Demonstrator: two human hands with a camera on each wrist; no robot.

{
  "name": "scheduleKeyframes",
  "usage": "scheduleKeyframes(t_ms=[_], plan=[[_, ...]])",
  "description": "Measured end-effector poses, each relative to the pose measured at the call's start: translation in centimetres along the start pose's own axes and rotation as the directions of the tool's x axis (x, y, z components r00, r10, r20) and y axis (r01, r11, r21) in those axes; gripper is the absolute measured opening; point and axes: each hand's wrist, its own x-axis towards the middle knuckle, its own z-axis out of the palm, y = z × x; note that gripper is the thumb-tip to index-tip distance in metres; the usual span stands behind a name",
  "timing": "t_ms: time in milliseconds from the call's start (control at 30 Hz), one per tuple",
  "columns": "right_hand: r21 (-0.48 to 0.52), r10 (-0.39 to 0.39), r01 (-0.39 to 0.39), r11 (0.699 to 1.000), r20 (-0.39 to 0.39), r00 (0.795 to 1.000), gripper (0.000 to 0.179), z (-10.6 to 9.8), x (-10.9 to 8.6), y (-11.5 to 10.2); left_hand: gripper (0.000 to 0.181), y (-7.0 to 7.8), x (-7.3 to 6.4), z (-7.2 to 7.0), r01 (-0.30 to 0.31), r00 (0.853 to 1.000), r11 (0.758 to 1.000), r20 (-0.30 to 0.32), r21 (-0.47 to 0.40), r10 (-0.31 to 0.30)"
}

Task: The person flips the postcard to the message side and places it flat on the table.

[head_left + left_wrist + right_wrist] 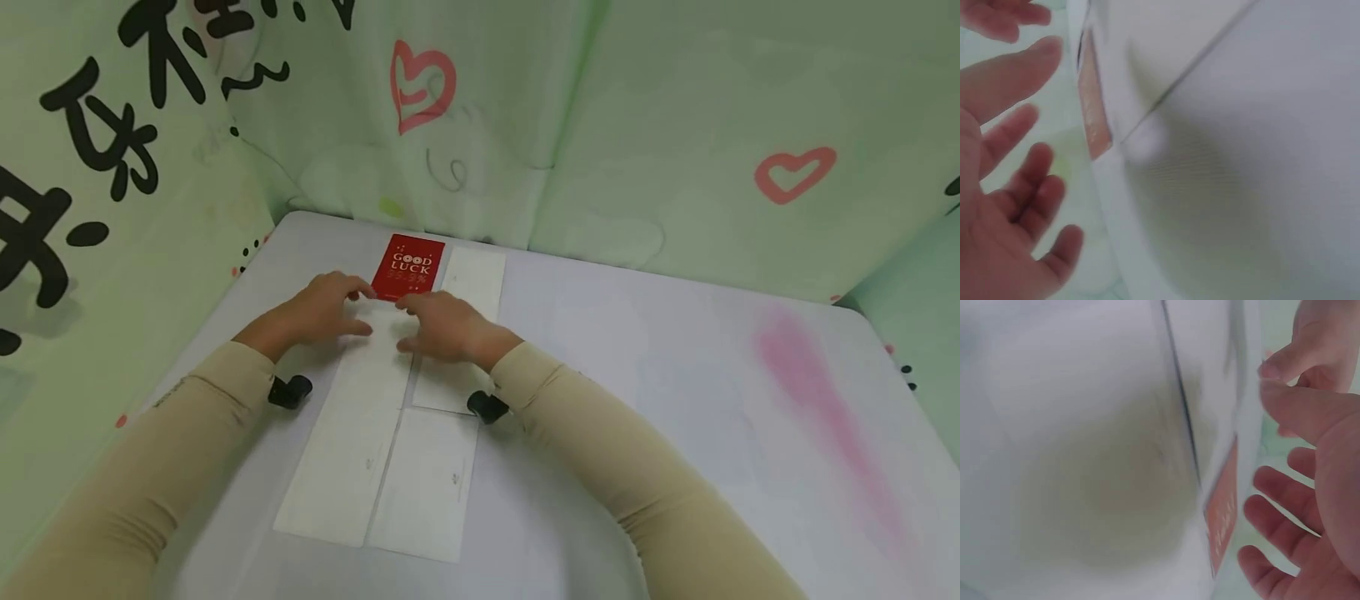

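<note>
Both hands reach over two side-by-side columns of cards on a white table (pixel 675 467). A red card (pixel 411 265) printed "GOOD LUCK" lies face up at the far end of the left column. My left hand (pixel 318 308) is at that column's left side, near the red card's lower corner, fingers spread and loosely bent around nothing. Facing it, my right hand (pixel 450 329) hovers across both columns, fingers loosely curved, partly covering a white card (pixel 450 385). Between the hands lies another white card (pixel 371 367). Each wrist view shows its hand (pixel 1004 200) with nothing in the fingers.
Two more white cards lie nearest me, one on the left (pixel 337 475) and one on the right (pixel 423 483). A further white card (pixel 480 275) sits beside the red one. Green curtains (pixel 660 150) with hearts stand behind the table. Small black cameras (pixel 291 392) hang under the wrists.
</note>
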Motion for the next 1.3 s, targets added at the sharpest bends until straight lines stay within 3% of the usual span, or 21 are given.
scheduleKeyframes(t_ms=[100, 167, 333, 433, 567, 733, 967, 1100, 1300], plan=[[0.011, 0.035, -0.034, 0.999, -0.091, 0.995, 0.061, -1.4, 1.1, 1.2, 0.06, 0.3, 1.6, -0.8, -0.018, 0.996, 0.999, -0.09, -0.03, 0.016], [-0.001, 0.089, -0.09, 0.996, -0.132, 0.987, 0.062, -1.8, 1.8, 2.0, 0.067, 0.6, 2.9, -1.2, -0.008, 0.995, 0.999, -0.099, -0.051, 0.002], [-0.017, 0.186, -0.189, 0.982, -0.119, 0.975, 0.067, -1.4, 3.3, 3.4, 0.085, 0.5, 5.5, -0.9, 0.066, 0.998, 0.991, 0.014, -0.121, -0.064], [-0.05, 0.204, -0.209, 0.977, -0.091, 0.975, 0.067, -0.9, 3.8, 3.8, 0.089, 0.2, 6.4, -0.3, 0.098, 0.993, 0.99, 0.072, -0.098, -0.091], [-0.094, 0.21, -0.215, 0.972, -0.061, 0.976, 0.067, -0.6, 4.2, 4.1, 0.09, 0.2, 6.9, 0.1, 0.113, 0.989, 0.993, 0.099, -0.02, -0.11], [-0.13, 0.195, -0.203, 0.97, -0.074, 0.978, 0.056, -0.6, 4.7, 4.3, 0.092, 0.4, 7.1, 0.0, 0.135, 0.987, 0.991, 0.08, 0.02, -0.136], [-0.17, 0.17, -0.18, 0.969, -0.071, 0.983, 0.062, -0.3, 5.4, 4.1, 0.093, 0.2, 7.5, -0.3, 0.168, 0.982, 0.986, 0.084, 0.013, -0.168], [-0.179, 0.156, -0.166, 0.97, -0.068, 0.985, 0.052, -0.3, 5.7, 4.0, 0.091, -0.2, 7.6, -0.5, 0.163, 0.982, 0.987, 0.092, 0.003, -0.162], [-0.16, 0.144, -0.159, 0.974, -0.105, 0.984, 0.047, -0.3, 6.2, 3.9, 0.075, -0.9, 7.8, -0.8, 0.136, 0.989, 0.991, 0.062, -0.022, -0.134]])
